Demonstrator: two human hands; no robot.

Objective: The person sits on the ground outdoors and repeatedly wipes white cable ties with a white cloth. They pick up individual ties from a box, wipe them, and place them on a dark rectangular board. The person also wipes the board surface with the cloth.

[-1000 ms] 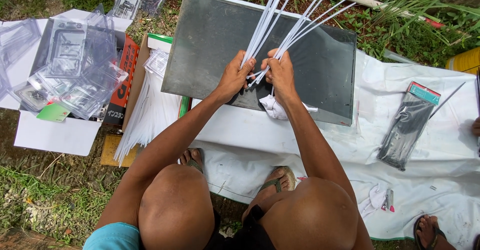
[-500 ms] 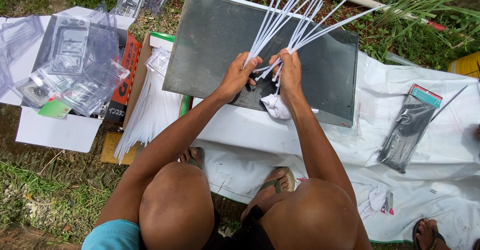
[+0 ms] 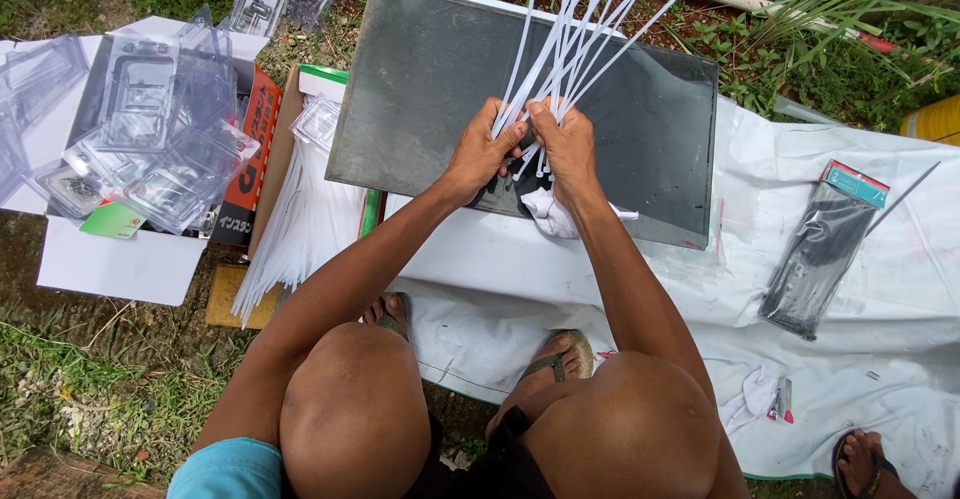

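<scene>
Together our left hand [image 3: 482, 154] and right hand [image 3: 567, 144] pinch one bunch of white cable ties [image 3: 570, 39] by its lower ends, thumbs and fingers closed around it. Above the hands the ties fan upward and run past the top edge of the view. We hold them over the near part of a dark flat board [image 3: 420, 79]; its front edge lies just below our wrists, its left edge well to the left of the left hand, and its right edge some way right of the right hand. Just under the right hand a crumpled white cloth [image 3: 550, 214] rests at the board's front edge. Left of the left forearm lies a loose pile of white ties [image 3: 300, 229], and farther left clear plastic packs [image 3: 150, 129] crowd a box. Right of the right arm the white sheet [image 3: 900, 359] spreads wide, bearing only a black packet [image 3: 820, 254] well apart from our hands.
</scene>
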